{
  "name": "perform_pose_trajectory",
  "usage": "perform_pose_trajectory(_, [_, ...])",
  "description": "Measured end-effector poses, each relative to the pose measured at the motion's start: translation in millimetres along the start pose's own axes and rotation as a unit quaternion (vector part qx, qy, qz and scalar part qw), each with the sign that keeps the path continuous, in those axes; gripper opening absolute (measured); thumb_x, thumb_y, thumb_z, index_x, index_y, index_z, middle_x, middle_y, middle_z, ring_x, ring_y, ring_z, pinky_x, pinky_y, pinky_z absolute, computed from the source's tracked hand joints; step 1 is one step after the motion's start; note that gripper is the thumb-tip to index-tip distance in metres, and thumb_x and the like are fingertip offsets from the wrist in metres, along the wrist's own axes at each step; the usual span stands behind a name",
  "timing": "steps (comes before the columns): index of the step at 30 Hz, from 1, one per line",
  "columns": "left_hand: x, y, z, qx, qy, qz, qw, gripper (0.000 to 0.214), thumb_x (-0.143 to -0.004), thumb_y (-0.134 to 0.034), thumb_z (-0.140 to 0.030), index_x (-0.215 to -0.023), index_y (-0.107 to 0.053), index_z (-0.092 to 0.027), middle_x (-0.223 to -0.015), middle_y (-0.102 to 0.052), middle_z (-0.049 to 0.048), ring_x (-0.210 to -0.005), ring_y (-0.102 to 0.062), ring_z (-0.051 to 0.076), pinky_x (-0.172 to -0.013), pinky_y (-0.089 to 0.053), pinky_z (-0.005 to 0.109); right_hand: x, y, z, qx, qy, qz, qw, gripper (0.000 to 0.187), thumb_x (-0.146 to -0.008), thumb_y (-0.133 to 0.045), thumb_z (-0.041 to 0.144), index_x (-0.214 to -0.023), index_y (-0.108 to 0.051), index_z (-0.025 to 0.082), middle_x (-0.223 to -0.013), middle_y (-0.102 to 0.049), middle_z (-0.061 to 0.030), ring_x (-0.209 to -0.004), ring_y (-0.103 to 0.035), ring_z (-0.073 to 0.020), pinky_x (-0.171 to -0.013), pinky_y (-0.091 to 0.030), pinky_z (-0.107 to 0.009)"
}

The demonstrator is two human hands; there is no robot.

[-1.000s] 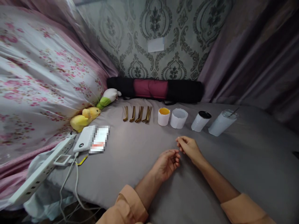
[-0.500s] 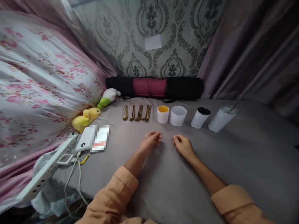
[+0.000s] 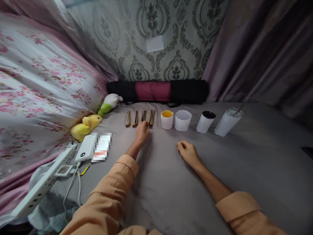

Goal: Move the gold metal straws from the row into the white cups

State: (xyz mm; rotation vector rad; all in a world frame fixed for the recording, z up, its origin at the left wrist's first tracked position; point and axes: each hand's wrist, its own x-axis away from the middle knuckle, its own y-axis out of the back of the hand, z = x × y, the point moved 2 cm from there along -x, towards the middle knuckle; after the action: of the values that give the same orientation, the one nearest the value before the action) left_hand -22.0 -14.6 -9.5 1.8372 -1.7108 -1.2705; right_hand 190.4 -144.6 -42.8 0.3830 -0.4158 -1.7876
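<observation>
Gripping or not, I cannot tell: the left hand [image 3: 142, 132] is at the golden strips [image 3: 152, 117], likely a pick-up calling for a precise pinch.

the left hand [image 3: 142, 133] hid the lower part of the third gold bundle [image 3: 144, 115] from the left; whether they touched could not be told. pixelation blurred the flat white item [image 3: 101, 147]. the right edge cut off a dark object [image 3: 308, 152].
</observation>
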Motion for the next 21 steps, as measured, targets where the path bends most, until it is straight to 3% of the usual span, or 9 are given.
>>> perform_pose_trajectory(4, [-13.6,-0.4,-3.4,-0.101,-0.1,0.069,0.987,0.028,-0.077,-0.045,-0.016,-0.102,-0.057,-0.015,-0.098,-0.051,0.0104,-0.092,-0.048,0.019,-0.081,-0.039,0.031,0.5,1.3,0.8,0.008,0.009,0.0,1.0,0.032,-0.079,-0.04,0.04,-0.073,-0.059,0.015,-0.057,-0.059,-0.0027,-0.047,-0.051,-0.0107,-0.046,-0.036,-0.021])
perform_pose_trajectory(12, [-25.1,-8.9,-1.4,-0.153,-0.106,0.136,0.973,0.022,-0.078,-0.045,-0.02,-0.086,-0.065,-0.016,-0.089,-0.054,0.009,-0.088,-0.05,0.019,-0.077,-0.04,0.029,0.2,1.2,-2.2,0.006,0.016,0.005,1.0,0.032,-0.079,-0.039,0.041,-0.074,-0.059,0.016,-0.056,-0.057,-0.0011,-0.046,-0.049,-0.01,-0.045,-0.035,-0.02])
perform_pose_trajectory(21, [-23.9,-14.1,13.3,-0.052,-0.048,0.085,0.994,0.02,-0.075,-0.049,-0.019,-0.085,-0.067,-0.016,-0.087,-0.062,0.008,-0.084,-0.056,0.017,-0.079,-0.041,0.027,-0.8,-0.2,-4.2,0.0,0.017,0.012,1.0,0.033,-0.079,-0.039,0.042,-0.075,-0.059,0.015,-0.057,-0.058,-0.002,-0.047,-0.049,-0.01,-0.045,-0.035,-0.02])
